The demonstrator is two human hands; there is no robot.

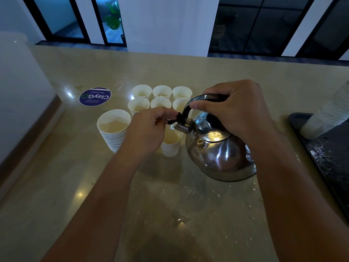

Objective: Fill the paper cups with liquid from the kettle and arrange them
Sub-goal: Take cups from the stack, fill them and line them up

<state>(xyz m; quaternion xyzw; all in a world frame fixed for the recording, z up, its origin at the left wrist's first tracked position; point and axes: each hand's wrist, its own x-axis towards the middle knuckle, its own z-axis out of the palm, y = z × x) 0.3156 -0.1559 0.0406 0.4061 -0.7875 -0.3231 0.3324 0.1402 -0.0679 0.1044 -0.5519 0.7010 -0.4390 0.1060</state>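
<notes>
A shiny steel kettle [217, 148] hangs tilted to the left over the counter, its spout right above a white paper cup [171, 146] that holds pale liquid. My right hand [236, 112] grips the kettle's black handle from above. My left hand [149, 127] pinches the black spout lever beside the spout. Behind them stand several small paper cups [162, 91] in two rows, each with pale liquid inside. A stack of nested paper cups [113, 127] stands at the left, its top cup holding liquid.
A round purple sticker [95, 96] lies on the beige counter [188, 205] behind the stack. At the right edge a dark tray [324, 157] carries a tall leaning stack of cups [328, 114]. A white wall block borders the left side.
</notes>
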